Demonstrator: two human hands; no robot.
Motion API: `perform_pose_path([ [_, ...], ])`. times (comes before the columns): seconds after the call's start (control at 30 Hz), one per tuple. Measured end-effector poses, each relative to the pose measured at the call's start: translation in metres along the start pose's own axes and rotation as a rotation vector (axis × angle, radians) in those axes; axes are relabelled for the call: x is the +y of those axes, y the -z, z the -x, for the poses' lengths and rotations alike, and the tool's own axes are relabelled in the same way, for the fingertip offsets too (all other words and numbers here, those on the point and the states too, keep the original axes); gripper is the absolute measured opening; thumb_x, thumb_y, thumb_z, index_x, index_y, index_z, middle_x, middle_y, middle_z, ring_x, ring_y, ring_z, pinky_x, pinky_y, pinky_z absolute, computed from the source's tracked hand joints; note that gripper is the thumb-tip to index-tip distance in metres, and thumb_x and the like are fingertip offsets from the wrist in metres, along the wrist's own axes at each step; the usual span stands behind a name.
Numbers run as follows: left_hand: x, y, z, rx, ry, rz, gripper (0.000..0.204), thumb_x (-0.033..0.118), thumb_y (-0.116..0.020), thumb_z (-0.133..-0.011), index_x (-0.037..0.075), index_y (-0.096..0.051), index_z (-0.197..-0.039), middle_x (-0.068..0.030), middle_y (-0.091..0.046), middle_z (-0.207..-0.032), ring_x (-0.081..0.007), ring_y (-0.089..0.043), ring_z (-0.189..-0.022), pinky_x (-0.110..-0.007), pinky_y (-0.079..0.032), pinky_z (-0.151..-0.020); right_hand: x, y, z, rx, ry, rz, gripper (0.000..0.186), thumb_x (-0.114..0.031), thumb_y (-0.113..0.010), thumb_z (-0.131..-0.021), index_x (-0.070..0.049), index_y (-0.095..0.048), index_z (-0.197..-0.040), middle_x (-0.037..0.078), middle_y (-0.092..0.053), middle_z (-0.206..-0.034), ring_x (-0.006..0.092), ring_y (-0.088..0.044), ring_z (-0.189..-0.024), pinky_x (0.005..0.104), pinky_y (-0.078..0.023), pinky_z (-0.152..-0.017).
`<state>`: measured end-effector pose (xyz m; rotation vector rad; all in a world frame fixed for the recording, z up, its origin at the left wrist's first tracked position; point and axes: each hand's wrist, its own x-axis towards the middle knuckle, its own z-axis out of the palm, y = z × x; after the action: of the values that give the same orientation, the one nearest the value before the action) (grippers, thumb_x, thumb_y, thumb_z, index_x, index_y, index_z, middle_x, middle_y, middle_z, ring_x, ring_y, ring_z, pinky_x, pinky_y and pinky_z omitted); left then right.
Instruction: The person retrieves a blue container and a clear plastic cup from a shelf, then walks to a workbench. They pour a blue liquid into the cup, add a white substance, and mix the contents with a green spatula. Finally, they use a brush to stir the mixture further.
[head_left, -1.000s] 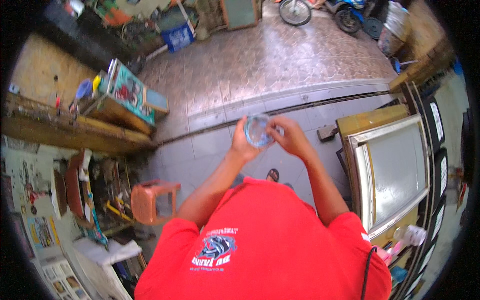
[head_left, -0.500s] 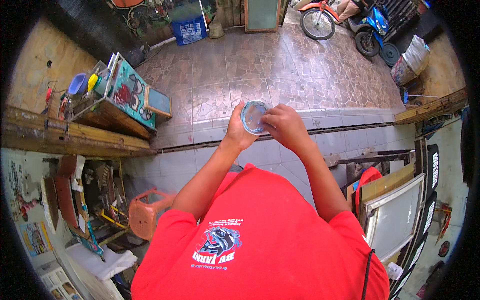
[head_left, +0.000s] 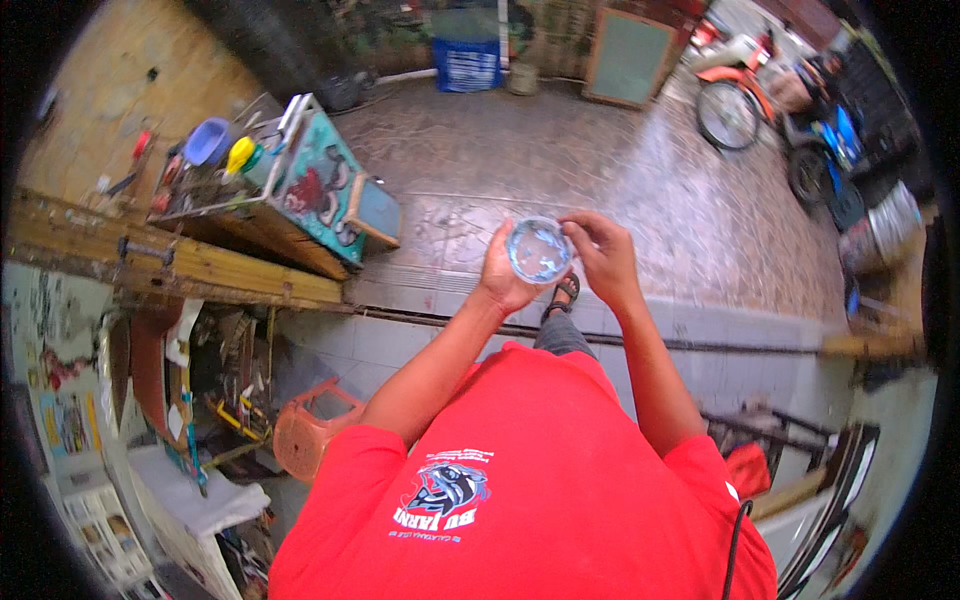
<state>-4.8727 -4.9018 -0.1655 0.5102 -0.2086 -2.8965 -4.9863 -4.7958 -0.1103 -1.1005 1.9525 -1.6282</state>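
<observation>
My left hand [head_left: 505, 270] is closed around the left side and underside of a small round tub [head_left: 539, 250]. The tub looks clear, with a pale rim and bluish-white patches in it; what these are is too blurred to tell. At its right rim is my right hand [head_left: 610, 258], fingers curled, thumb and forefinger pinched at the edge. Whether a small piece sits between those fingertips cannot be made out. Both hands are held out in front of my red shirt [head_left: 520, 460], above the doorway floor.
Below my hands lies a raised threshold, and my sandalled foot [head_left: 562, 297] stands on it. To the left are a painted cabinet [head_left: 315, 190] and an orange plastic stool [head_left: 300, 440]. An orange motorbike [head_left: 735, 110], with a person beside it, and a blue one [head_left: 835, 150] stand far right.
My right fingers have gone from over the tub's inside to its right rim. The tub faces up more openly. My view has turned, and my foot has come onto the threshold.
</observation>
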Motion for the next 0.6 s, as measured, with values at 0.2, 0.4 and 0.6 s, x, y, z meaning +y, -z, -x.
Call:
perform_pose_path([
  [0.2, 0.063, 0.012, -0.056, 0.038, -0.16, 0.046, 0.069, 0.057, -0.025, -0.095, 0.002, -0.053, -0.124, -0.0198, -0.061, -0.118, -0.0357, -0.06, -0.107, -0.051, -0.049, -0.091, 0.022, -0.02, -0.125, -0.225, -0.115, -0.309, 0.015, -0.012, -0.061, -0.091, 0.001, -0.068, -0.095, 0.003, -0.065, -0.082, 0.0084, -0.059, -0.078, 0.0243, -0.048, -0.071],
  [0.4, 0.128, 0.036, -0.094, 0.126, -0.371, 0.154, 0.07, 0.06, -0.033, -0.092, 0.002, -0.051, -0.128, -0.0222, -0.055, -0.128, -0.0378, -0.055, -0.115, -0.052, -0.046, -0.094, 0.003, 0.003, -0.277, -0.276, -0.312, -0.935, 0.013, -0.017, -0.062, -0.092, -0.007, -0.061, -0.101, 0.001, -0.06, -0.086, 0.0114, -0.057, -0.075, 0.0262, -0.048, -0.071],
  [0.6, 0.16, 0.066, -0.057, 0.195, -0.678, 0.37, 0.07, 0.06, -0.036, -0.09, 0.003, -0.05, -0.129, -0.0226, -0.053, -0.13, -0.0409, -0.051, -0.119, -0.053, -0.043, -0.097, -0.081, 0.051, -0.443, 0.222, 0.721, -0.549, 0.014, -0.009, -0.061, -0.09, 0.004, -0.059, -0.095, 0.015, -0.065, -0.098, 0.0228, -0.064, -0.087, 0.0334, -0.054, -0.081],
])
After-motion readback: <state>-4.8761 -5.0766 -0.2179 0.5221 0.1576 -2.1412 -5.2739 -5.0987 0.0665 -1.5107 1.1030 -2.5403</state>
